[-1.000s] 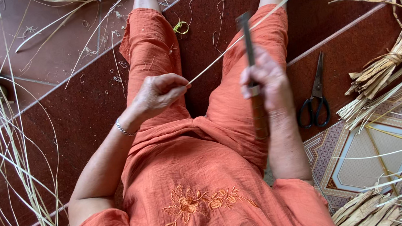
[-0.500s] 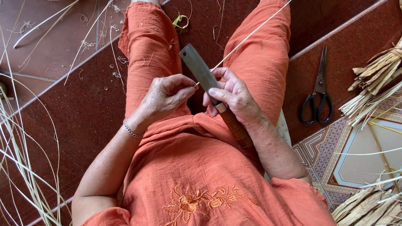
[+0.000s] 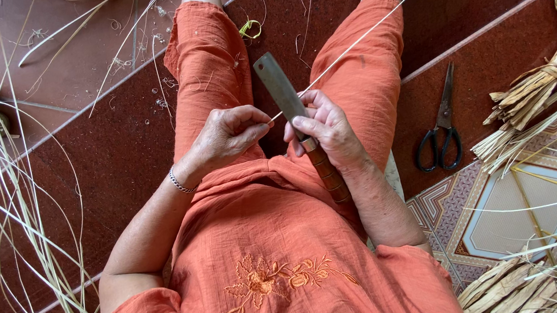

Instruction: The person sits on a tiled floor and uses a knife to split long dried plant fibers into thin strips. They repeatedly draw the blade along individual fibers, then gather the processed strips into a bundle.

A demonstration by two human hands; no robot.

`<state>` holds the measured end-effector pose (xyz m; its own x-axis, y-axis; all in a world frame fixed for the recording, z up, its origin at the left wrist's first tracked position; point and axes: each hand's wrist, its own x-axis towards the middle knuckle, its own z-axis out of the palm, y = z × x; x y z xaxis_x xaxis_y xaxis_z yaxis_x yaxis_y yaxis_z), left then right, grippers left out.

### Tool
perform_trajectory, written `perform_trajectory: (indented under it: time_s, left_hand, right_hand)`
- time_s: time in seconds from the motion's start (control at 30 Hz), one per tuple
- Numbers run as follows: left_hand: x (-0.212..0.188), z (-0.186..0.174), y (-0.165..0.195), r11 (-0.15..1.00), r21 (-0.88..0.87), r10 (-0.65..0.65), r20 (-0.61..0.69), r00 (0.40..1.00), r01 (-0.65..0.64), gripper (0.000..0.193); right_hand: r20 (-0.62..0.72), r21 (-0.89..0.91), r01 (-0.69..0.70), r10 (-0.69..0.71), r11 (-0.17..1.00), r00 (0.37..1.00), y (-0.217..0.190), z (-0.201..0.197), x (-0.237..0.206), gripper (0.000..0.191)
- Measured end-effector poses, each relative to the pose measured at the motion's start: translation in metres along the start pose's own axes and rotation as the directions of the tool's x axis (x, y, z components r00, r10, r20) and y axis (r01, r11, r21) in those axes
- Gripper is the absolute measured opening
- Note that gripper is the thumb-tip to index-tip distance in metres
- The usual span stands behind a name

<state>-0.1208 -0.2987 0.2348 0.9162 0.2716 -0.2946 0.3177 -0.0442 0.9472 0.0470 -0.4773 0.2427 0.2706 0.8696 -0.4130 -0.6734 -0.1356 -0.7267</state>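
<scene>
Pale straw strip (image 3: 349, 46): pinched in left hand (image 3: 232, 132) fingertips, drawn taut against knife (image 3: 284, 93); right hand (image 3: 326, 131) grip pressed round its handle, steadying. Scissors (image 3: 441, 130) beside.

A home craft spot: tiled floor (image 3: 503, 223) and steps strewn with dried straw (image 3: 544, 83), scissors (image 3: 441, 134) nearby
</scene>
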Motion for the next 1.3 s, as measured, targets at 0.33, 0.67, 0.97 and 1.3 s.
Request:
perform_trajectory:
  time_s: [0.33,0.67,0.97,1.3]
  left_hand:
    - [-0.016,-0.008,0.002,0.997,0.079,-0.012,0.005,1.000,0.011,0.014]
    - [-0.040,-0.022,0.001,0.998,-0.015,-0.067,0.013,0.998,0.067,0.012]
    - [-0.056,-0.037,0.004,0.992,0.060,-0.111,0.009,0.994,0.111,0.013]
    - [-0.038,-0.025,-0.007,0.992,0.126,0.042,-0.076,0.996,-0.033,0.020]
  right_hand:
    - [-0.058,-0.009,0.055,-0.056,0.998,0.997,-0.006,-0.018,0.001,0.030]
    - [-0.081,0.059,0.105,-0.100,0.993,0.992,-0.008,-0.031,0.003,0.030]
    - [-0.105,0.059,0.154,-0.148,0.986,0.983,-0.010,-0.043,0.008,0.028]
    - [0.012,0.053,-0.016,0.015,0.998,1.000,-0.006,-0.007,0.006,0.046]
